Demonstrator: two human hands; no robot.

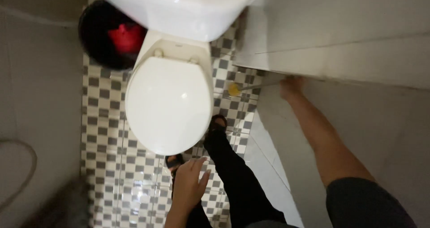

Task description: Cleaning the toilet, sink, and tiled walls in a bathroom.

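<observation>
**Over a closed toilet, one hand on a brush handle**

Nearest the camera, the left hand (189, 183) hangs free above the checked floor (107, 134), fingers loosely spread and slack, holding nothing. It sits just off the front rim of the toilet lid (169, 103), near it but not touching. Below that hand a leg in a dark trouser (233, 174) runs down to a foot in a black sandal (218, 122), planted on the tiles just right of the bowl. A second sandal toe (173, 160) shows under the front of the lid.

Further out on the right, the bare forearm stretches along the pale wall to the right hand (291, 87), which meets the upper end of a thin grey handle (262, 83). The picture is soft there, so I cannot tell whether the fingers are wrapped round the handle or only resting on it. That handle slants down to a small yellow brush head (234, 89), low by the floor between the toilet base and the wall, just beside the bowl.

Beyond, the lid lies shut and white, with the cistern (179, 8) behind it. Left of the cistern stands a black bin (98, 40) with something red (127, 37) inside
</observation>
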